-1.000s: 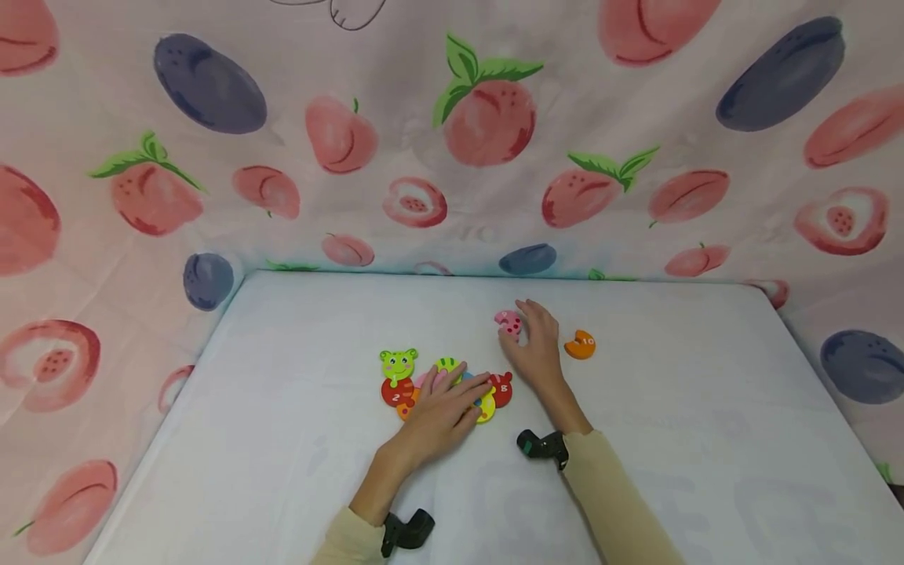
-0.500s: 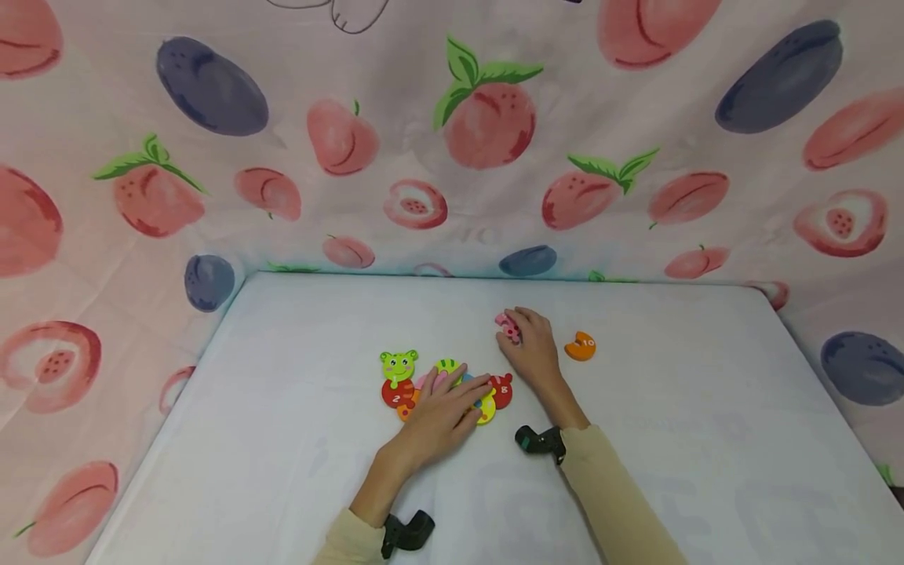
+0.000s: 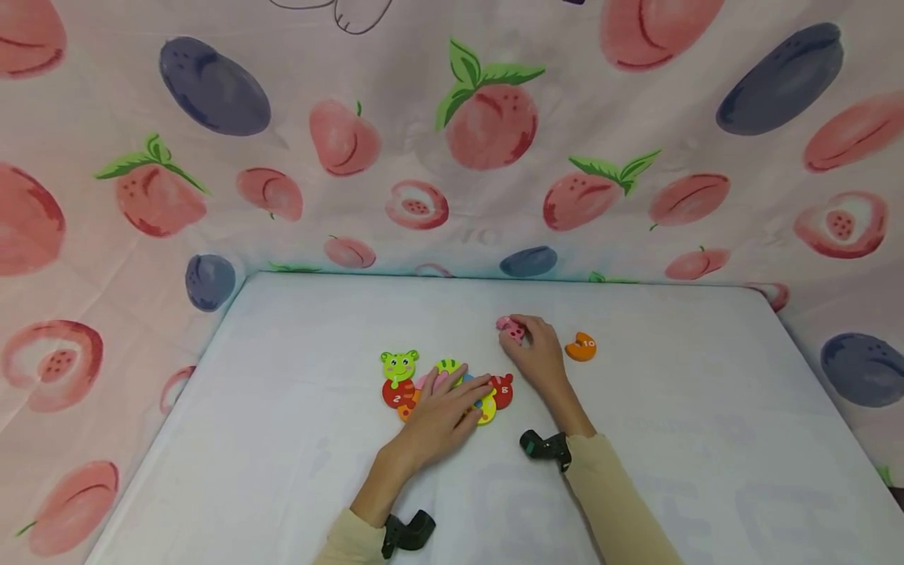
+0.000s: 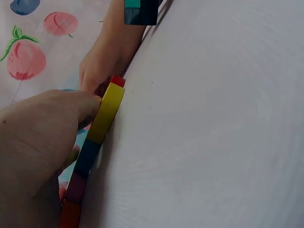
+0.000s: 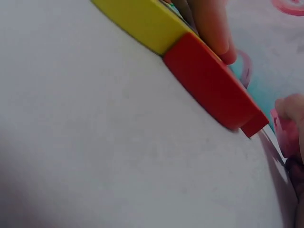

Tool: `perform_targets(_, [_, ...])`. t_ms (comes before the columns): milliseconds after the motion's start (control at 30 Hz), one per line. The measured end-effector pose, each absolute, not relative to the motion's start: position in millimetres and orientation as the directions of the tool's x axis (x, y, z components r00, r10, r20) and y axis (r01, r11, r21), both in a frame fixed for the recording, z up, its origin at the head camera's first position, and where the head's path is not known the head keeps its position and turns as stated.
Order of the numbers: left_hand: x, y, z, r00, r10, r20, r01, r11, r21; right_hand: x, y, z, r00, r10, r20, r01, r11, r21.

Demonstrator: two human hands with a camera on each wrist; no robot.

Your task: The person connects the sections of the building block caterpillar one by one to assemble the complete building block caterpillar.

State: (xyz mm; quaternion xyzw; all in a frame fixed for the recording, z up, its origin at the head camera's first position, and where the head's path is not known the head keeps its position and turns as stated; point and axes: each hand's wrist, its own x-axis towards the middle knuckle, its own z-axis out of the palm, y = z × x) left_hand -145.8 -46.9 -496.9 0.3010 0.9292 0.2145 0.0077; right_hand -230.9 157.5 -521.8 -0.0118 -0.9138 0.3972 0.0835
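Keep your left hand [image 3: 445,408] flat, fingers spread, pinning the caterpillar chain [image 3: 441,386] mid-worktop, while your right hand [image 3: 537,357], pinching the pink piece [image 3: 510,329] just beyond the chain's red end piece [image 3: 502,389], lowers it square.

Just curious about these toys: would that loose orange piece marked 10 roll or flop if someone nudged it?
Probably neither. The orange piece lies flat on the white table, so it would likely slide. The joined pieces show thick, square edges, so it is probably stiff and light.

Pink spotted piece [image 3: 512,330], orange piece [image 3: 581,346], green frog face [image 3: 399,365] — peach-print cloth [image 3: 452,133].
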Motion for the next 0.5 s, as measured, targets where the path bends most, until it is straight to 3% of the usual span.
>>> perform_targets(200, [-145,-47,-497,-0.816,0.566,0.121,0.563,0.729,0.389,-212,160,-518,-0.995,0.068,0.073,-0.012,0.646,-0.764])
perform_targets(500, [-145,-47,-497,-0.812,0.57,0.129,0.571,0.727,0.382,-190,160,-515,-0.994,0.04,0.101,-0.053,0.636,-0.77])
